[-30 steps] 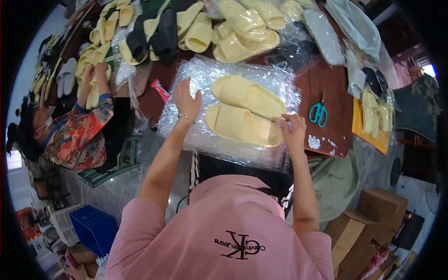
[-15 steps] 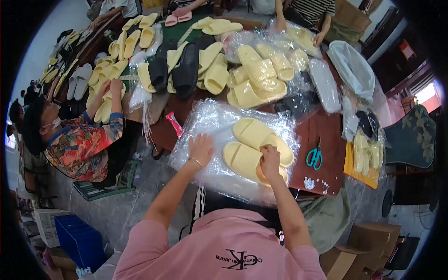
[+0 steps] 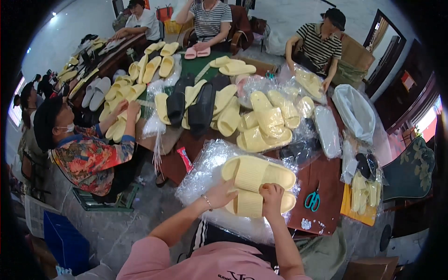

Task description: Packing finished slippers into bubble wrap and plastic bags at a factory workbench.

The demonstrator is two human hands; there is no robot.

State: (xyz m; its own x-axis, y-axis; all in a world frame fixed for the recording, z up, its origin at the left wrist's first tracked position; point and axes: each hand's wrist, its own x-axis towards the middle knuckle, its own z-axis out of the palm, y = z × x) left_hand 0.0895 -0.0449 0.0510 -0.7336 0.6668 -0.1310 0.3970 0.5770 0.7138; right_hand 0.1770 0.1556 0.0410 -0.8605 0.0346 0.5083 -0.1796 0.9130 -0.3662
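Yellow slippers [image 3: 252, 175] under right hand [image 3: 272, 198], pinching nearer one; left hand [image 3: 221, 193] at left ends, grip unclear.

Grey floor [image 3: 126, 228], pale wall [image 3: 289, 18], probably a window [image 3: 16, 105] leftward

Dress of the worker here: a pink shirt [image 3: 210, 266] with short sleeves [image 3: 147, 255], the forearms bare; black lettering [image 3: 237, 275], partly cut off from view; dark trousers [image 3: 218, 234] with white stripes [image 3: 199, 234]; a slim, pale bracelet [image 3: 206, 202] around the wrist of the left hand [image 3: 222, 192].
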